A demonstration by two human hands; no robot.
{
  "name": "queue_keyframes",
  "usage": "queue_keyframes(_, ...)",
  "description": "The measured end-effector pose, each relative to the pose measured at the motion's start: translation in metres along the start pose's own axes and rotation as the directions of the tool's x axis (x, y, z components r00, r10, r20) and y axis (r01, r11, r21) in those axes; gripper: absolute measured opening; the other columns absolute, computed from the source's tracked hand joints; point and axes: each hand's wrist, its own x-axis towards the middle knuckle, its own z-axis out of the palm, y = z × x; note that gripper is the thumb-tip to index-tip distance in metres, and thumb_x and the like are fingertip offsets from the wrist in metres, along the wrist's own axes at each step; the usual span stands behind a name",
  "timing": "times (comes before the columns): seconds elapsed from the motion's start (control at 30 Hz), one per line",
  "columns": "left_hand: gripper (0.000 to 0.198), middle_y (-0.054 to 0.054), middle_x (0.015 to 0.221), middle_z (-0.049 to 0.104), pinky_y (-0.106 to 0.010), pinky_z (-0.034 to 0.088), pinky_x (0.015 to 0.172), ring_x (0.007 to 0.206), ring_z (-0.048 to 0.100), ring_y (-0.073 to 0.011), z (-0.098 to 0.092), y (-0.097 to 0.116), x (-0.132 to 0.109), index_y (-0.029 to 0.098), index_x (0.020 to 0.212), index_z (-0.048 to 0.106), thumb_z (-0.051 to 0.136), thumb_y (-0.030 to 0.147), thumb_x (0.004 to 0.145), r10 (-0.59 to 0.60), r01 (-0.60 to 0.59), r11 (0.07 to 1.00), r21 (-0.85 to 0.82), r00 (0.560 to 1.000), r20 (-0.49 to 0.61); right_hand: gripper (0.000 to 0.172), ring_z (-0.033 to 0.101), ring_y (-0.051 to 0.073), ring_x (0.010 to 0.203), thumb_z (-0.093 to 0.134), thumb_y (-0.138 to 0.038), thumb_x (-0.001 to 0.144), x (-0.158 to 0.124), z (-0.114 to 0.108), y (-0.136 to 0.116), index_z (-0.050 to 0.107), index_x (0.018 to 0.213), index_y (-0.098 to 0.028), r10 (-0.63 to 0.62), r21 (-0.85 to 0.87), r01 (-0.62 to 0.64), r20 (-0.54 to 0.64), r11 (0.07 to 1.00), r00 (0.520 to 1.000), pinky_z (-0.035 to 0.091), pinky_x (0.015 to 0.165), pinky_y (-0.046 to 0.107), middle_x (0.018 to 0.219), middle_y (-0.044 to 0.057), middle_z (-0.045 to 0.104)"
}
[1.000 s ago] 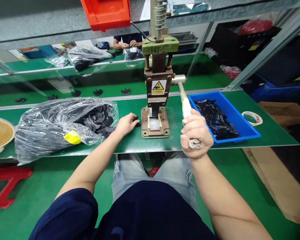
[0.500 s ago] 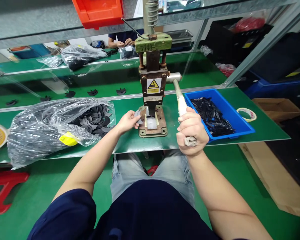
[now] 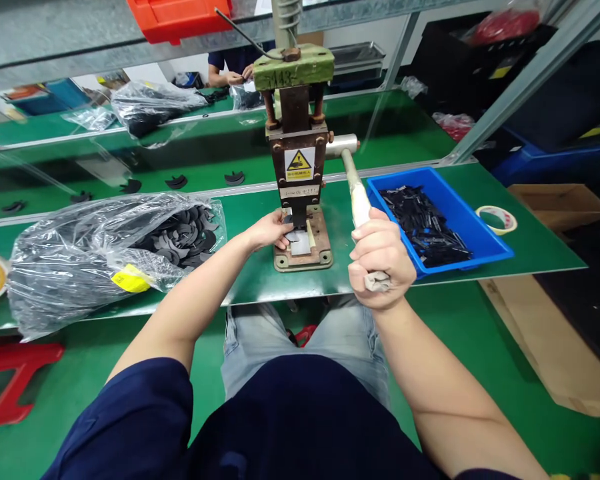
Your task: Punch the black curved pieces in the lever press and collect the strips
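My left hand [image 3: 270,231] is at the left side of the hand press [image 3: 276,148], its fingertips pinching a dark grey curved piece [image 3: 288,219] under the ram. Most of that piece is hidden by the fingers and the press. Below the ram, a pale metal block [image 3: 301,244] sits on the rusty base plate [image 3: 321,233]. My right hand [image 3: 383,261] is wrapped round the taped end of the press lever [image 3: 353,179], which slants down toward me. To the left, a clear plastic bag [image 3: 75,250] lies open, with many grey curved pieces [image 3: 183,235] showing at its mouth.
A blue bin [image 3: 485,248] of black parts stands right of the press, beside a tape roll [image 3: 497,220]. Several curved pieces [image 3: 176,181] lie in a row behind the bag. An orange bin [image 3: 180,19] is on the overhead shelf. Across the bench, another person's hands [image 3: 237,77] are visible.
My left hand has moved right and carried the grey curved piece in under the ram. My right hand stays on the lever, at about the same height. The view has shifted slightly.
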Motion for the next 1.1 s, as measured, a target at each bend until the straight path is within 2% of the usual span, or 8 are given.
queue_keyframes(0.1, 0.032, 0.004, 0.063, 0.064, -0.02, 0.052, 0.048, 0.044, 0.064, -0.0114, -0.004, 0.003, 0.005, 0.02, 0.104, 0.054, 0.082, 0.029, 0.093, -0.043, 0.042, 0.999, 0.032, 0.998, 0.042, 0.014, 0.071, 0.018, 0.098, 0.074, -0.022, 0.08, -0.001, 0.002, 0.002, 0.06, 0.079, -0.025, -0.009, 0.023, 0.009, -0.024, 1.0, 1.0, 0.055, 0.117, 0.058, 0.078, -0.004, 0.067)
queue_keyframes(0.2, 0.031, 0.004, 0.064, 0.064, -0.018, 0.049, 0.046, 0.043, 0.063, -0.0098, -0.004, 0.007, 0.011, 0.02, 0.107, 0.057, 0.083, 0.025, 0.091, -0.065, 0.063, 0.996, 0.061, 0.997, 0.032, 0.014, 0.071, 0.018, 0.097, 0.074, -0.024, 0.08, -0.002, 0.005, 0.003, 0.06, 0.078, -0.025, -0.013, 0.031, 0.015, -0.048, 0.999, 0.999, 0.055, 0.117, 0.058, 0.077, -0.004, 0.066)
queue_keyframes(0.4, 0.031, 0.003, 0.067, 0.067, -0.022, 0.053, 0.048, 0.043, 0.063, -0.0117, -0.004, 0.013, 0.01, 0.02, 0.115, 0.06, 0.082, 0.022, 0.093, -0.085, 0.083, 0.995, 0.056, 0.995, 0.053, 0.015, 0.07, 0.018, 0.093, 0.071, -0.024, 0.082, -0.001, 0.006, 0.0, 0.057, 0.077, -0.026, 0.009, 0.002, -0.009, -0.066, 1.0, 0.998, 0.054, 0.118, 0.057, 0.074, -0.005, 0.063)
queue_keyframes(0.6, 0.033, 0.002, 0.067, 0.066, -0.021, 0.056, 0.05, 0.046, 0.066, -0.0116, -0.016, 0.006, 0.012, 0.019, 0.102, 0.058, 0.087, 0.027, 0.09, -0.044, 0.043, 0.999, 0.01, 0.99, 0.137, 0.017, 0.07, 0.018, 0.093, 0.072, -0.027, 0.083, -0.001, 0.002, 0.001, 0.056, 0.076, -0.026, 0.004, -0.032, -0.005, -0.022, 0.999, 1.0, 0.054, 0.12, 0.06, 0.074, -0.004, 0.063)
queue_keyframes(0.7, 0.037, 0.002, 0.065, 0.066, -0.02, 0.057, 0.05, 0.047, 0.067, -0.0121, -0.02, 0.005, 0.021, 0.019, 0.098, 0.06, 0.093, 0.026, 0.083, -0.076, 0.078, 0.997, -0.008, 0.984, 0.16, 0.018, 0.07, 0.018, 0.091, 0.07, -0.029, 0.084, -0.002, 0.003, 0.001, 0.056, 0.075, -0.025, -0.001, -0.047, -0.001, -0.041, 0.999, 0.999, 0.056, 0.117, 0.06, 0.073, -0.004, 0.063)
queue_keyframes(0.9, 0.032, -0.001, 0.066, 0.068, -0.028, 0.063, 0.057, 0.046, 0.067, -0.0152, -0.019, 0.015, 0.032, 0.018, 0.103, 0.068, 0.092, 0.017, 0.08, -0.189, 0.18, 0.981, 0.077, 0.973, 0.133, 0.014, 0.07, 0.018, 0.093, 0.069, -0.025, 0.083, -0.002, 0.005, 0.002, 0.056, 0.078, -0.025, -0.017, -0.025, 0.015, -0.047, 1.0, 0.999, 0.054, 0.118, 0.06, 0.074, -0.004, 0.063)
queue_keyframes(1.0, 0.03, -0.003, 0.069, 0.069, -0.029, 0.063, 0.058, 0.048, 0.069, -0.017, -0.012, 0.015, 0.027, 0.018, 0.11, 0.067, 0.086, 0.02, 0.087, -0.204, 0.196, 0.977, 0.079, 0.973, 0.106, 0.014, 0.07, 0.018, 0.094, 0.07, -0.026, 0.082, -0.001, 0.003, 0.002, 0.057, 0.079, -0.025, -0.02, -0.028, 0.019, -0.036, 0.999, 0.999, 0.056, 0.116, 0.058, 0.074, -0.004, 0.063)
queue_keyframes(1.1, 0.027, -0.002, 0.068, 0.069, -0.028, 0.061, 0.055, 0.049, 0.069, -0.0173, 0.001, 0.009, 0.014, 0.019, 0.115, 0.061, 0.078, 0.029, 0.096, -0.183, 0.183, 0.983, 0.005, 0.983, 0.005, 0.013, 0.071, 0.018, 0.094, 0.07, -0.024, 0.081, -0.001, -0.001, 0.002, 0.057, 0.079, -0.025, -0.016, -0.045, 0.016, -0.003, 0.999, 1.0, 0.056, 0.116, 0.057, 0.075, -0.004, 0.064)
